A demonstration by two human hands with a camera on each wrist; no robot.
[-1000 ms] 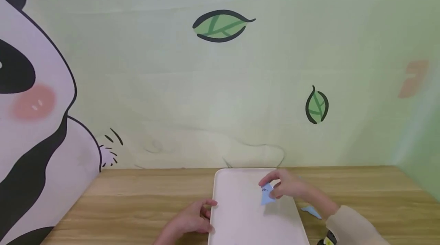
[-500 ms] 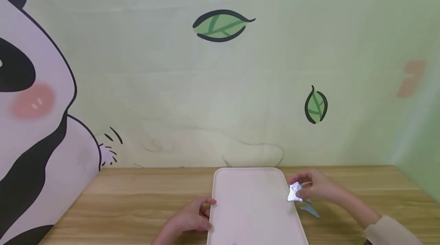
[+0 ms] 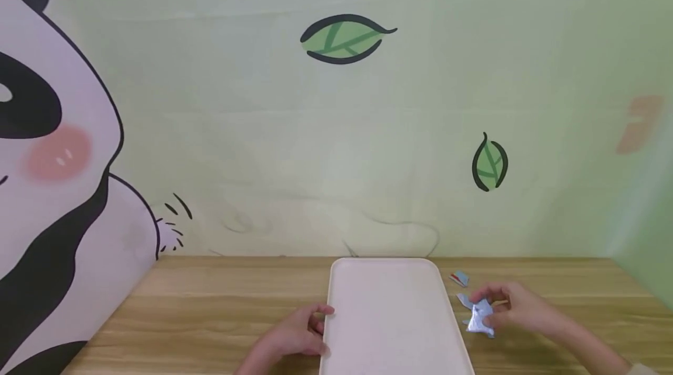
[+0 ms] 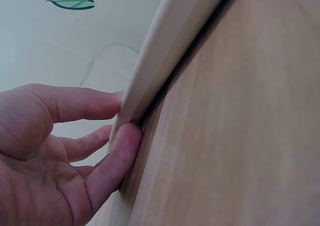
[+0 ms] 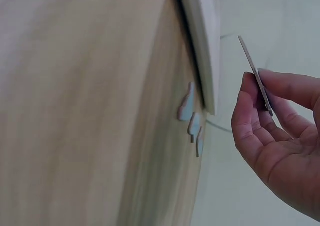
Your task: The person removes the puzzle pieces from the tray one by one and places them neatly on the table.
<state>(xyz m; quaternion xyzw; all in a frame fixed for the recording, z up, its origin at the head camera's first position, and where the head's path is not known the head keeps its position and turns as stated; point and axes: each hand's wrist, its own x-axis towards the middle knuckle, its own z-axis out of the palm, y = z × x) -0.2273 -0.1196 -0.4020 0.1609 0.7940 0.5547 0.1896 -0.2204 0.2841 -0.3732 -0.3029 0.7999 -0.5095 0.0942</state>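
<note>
Looks unfinished: right hand [image 3: 519,308] has a thin, shiny, pale-blue piece [image 3: 479,318] pinched midair, 3 o'clock of the cream rectangular tray [image 3: 389,316]. Three flat blue pieces [image 3: 461,278] lie loose around 2–3 o'clock; left hand [image 3: 295,331], fingers apart, just touches its 9 o'clock edge.

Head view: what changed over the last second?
The right hand carried the pinched piece right, silvery side now showing, from above the tray to over the table near the blue pieces. Nothing was let go. The left hand stayed on the tray's left edge.
</note>
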